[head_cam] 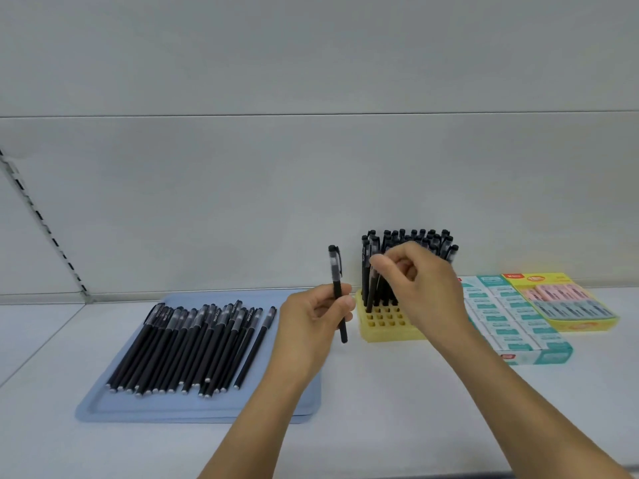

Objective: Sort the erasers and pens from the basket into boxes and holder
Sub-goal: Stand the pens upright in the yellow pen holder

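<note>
Pale grey wall panels are rising behind a white counter (380, 392), which is carrying everything; the left hand (313, 318) is curling its fingers and thumb round a black capped pen (337, 292), holding it nearly upright with the cap on top; just to the right of that hand a yellow plastic pen holder with a grid of square holes (383, 323) is sitting on the counter, its back rows packed with upright black pens (411, 243) and its front holes showing open; the right hand (420, 288) is hovering over the holder, its fingertips pinching a second black pen (371, 295) whose lower end is reaching down to the grid; to the left of the left hand, a loose row of black pens (193, 344) is lying on a flat blue tray (193, 409); beyond the right hand, a teal and white box of erasers (511, 319) is lying beside a yellow box of pink and grey erasers (570, 305).
</note>
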